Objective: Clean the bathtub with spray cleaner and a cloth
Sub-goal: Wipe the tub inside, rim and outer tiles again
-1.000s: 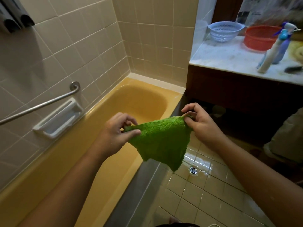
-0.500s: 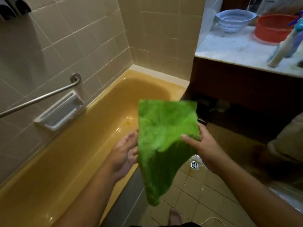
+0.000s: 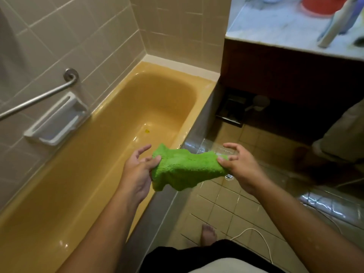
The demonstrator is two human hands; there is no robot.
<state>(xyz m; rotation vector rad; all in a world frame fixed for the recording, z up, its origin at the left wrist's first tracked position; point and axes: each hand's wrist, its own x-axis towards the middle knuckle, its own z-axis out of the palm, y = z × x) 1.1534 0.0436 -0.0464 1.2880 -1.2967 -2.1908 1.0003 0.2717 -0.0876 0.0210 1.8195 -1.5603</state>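
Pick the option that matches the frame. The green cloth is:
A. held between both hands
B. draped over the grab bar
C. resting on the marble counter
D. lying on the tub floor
A: the left hand and the right hand each pinch one end of the green cloth, which sags between them in the air by the bathtub.

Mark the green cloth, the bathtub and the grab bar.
green cloth [image 3: 183, 170]: head view, middle of the fabric.
bathtub [image 3: 157, 97]: head view, far inner wall.
grab bar [image 3: 39, 99]: head view, middle of the rod.
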